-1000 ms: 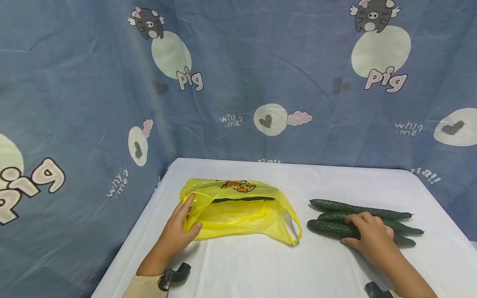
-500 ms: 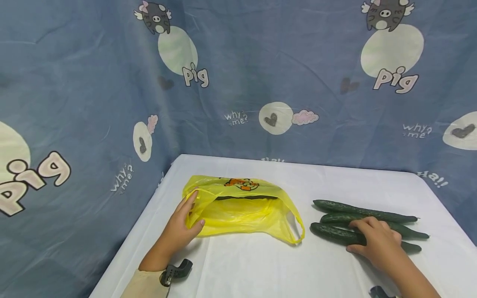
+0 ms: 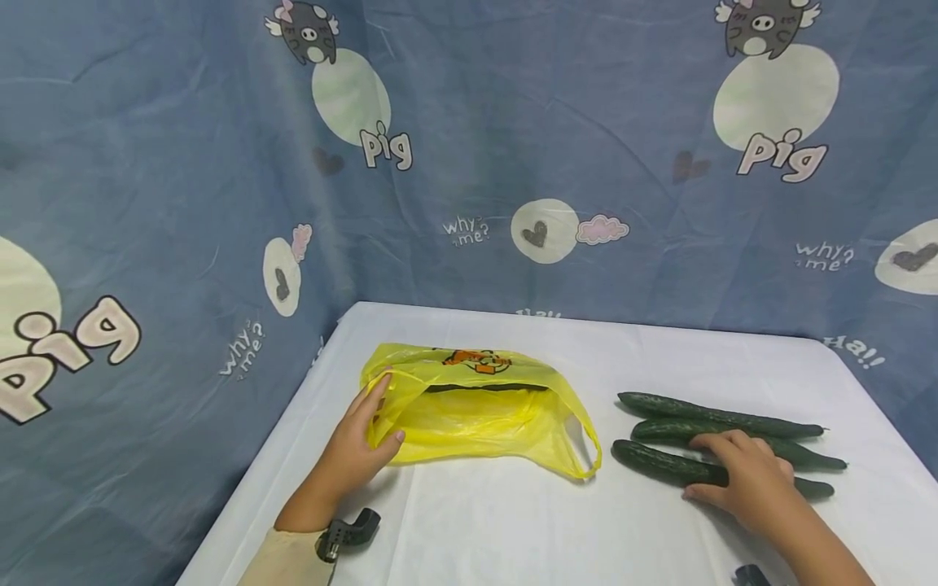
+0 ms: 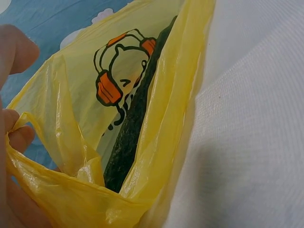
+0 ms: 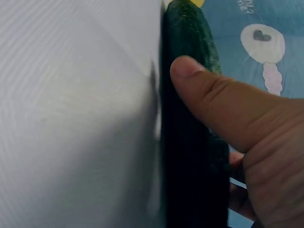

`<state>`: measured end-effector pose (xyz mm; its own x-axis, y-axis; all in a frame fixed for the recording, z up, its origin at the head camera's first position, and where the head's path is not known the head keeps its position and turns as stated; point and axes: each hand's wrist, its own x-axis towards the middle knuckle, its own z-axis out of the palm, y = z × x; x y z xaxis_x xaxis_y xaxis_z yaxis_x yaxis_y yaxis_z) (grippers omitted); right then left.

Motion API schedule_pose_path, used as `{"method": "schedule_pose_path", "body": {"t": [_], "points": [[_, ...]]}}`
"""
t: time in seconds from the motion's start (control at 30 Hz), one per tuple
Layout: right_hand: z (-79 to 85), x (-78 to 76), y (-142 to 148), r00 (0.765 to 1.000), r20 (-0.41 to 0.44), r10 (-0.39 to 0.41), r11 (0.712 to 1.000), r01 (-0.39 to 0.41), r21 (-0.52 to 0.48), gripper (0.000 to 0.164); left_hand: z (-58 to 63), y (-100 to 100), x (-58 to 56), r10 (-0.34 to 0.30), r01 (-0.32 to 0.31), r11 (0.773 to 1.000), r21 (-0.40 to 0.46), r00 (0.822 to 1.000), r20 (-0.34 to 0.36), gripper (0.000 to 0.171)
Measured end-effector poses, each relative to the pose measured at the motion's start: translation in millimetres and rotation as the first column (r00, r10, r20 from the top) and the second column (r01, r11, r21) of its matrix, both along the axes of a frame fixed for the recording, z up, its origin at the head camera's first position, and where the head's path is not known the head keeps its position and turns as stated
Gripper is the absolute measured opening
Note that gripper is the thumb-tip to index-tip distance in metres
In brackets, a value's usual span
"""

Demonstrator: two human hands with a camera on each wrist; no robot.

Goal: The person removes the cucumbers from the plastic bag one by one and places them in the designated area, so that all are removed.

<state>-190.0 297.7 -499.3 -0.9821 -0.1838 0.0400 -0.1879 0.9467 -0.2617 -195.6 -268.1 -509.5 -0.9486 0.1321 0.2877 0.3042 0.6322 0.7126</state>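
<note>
A yellow plastic bag (image 3: 469, 423) lies on its side with its mouth facing the person. One cucumber (image 4: 130, 128) is inside it, partly covered by the plastic. My left hand (image 3: 355, 452) holds the bag's left edge, its fingers by the loop of plastic in the left wrist view. To the right, three cucumbers lie side by side: a far one (image 3: 718, 413), a middle one (image 3: 799, 454) and a near one (image 3: 659, 462). My right hand (image 3: 755, 484) grips the near cucumber, thumb on the near side, fingers over the far side. It rests on the table.
A white cloth covers the table (image 3: 513, 521). Behind and to the left hangs a blue curtain (image 3: 440, 106) with pig prints. The bag's right handle (image 3: 589, 456) loops toward the near cucumber's tip.
The near cucumber has shifted slightly toward the person with my right hand, widening its gap from the middle one. The head view has tilted a little. My left hand stays at the bag.
</note>
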Motion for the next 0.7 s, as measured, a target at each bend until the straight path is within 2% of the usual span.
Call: {"method": "schedule_pose_path", "body": {"t": [0.17, 0.27, 0.37, 0.47, 0.6, 0.7], "points": [[8.3, 1.6, -5, 1.0, -0.015, 0.023, 0.997, -0.025, -0.076, 0.078, 0.0, 1, -0.6, 0.014, -0.013, 1.0, -0.016, 1.0, 0.012, 0.088], [12.1, 2.8, -16, 0.998, -0.011, 0.056, 0.986, -0.057, -0.154, 0.071, -0.7, -2, 2.8, 0.033, -0.032, 0.999, -0.024, 0.999, 0.013, 0.088], [17.3, 4.5, -30, 0.997, -0.003, 0.08, 0.973, -0.078, -0.216, 0.06, -2.7, -3, 4.2, 0.025, -0.025, 1.0, -0.008, 1.0, 0.004, 0.09], [24.4, 5.4, -45, 0.994, 0.016, 0.11, 0.953, -0.101, -0.286, 0.047, -4.1, -2, 3.6, 0.018, -0.018, 1.0, -0.001, 1.0, -0.007, 0.09], [31.4, 2.6, -67, 0.98, 0.029, 0.197, 0.909, -0.171, -0.381, 0.032, -2.5, 1, 3.4, 0.021, -0.021, 1.0, 0.007, 1.0, -0.013, 0.09], [33.7, -1.3, -84, 0.969, 0.021, 0.248, 0.884, -0.217, -0.413, 0.026, 0.3, 2, 2.6, 0.013, -0.013, 1.0, 0.011, 1.0, -0.008, 0.09]]}}
